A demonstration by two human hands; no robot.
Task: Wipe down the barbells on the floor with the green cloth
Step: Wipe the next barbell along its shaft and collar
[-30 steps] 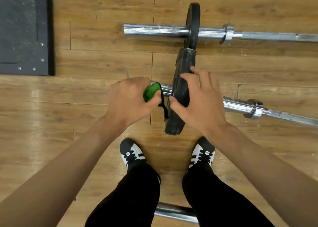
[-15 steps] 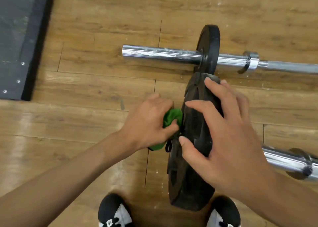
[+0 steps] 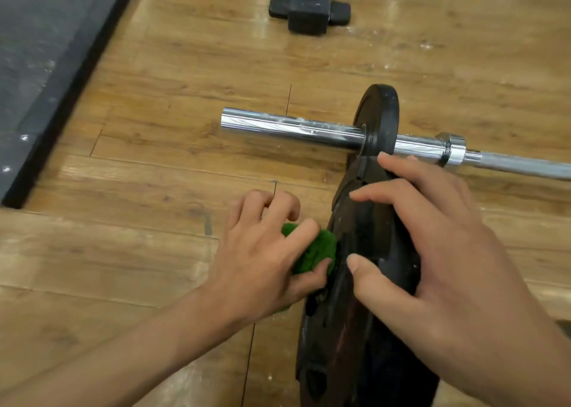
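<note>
Dark mat is lying far left on the wooden floor; left hand is clutching the green cloth against the near plate; right hand is gripping that plate's rim, covering its upper part; second barbell is lying just behind.
</note>
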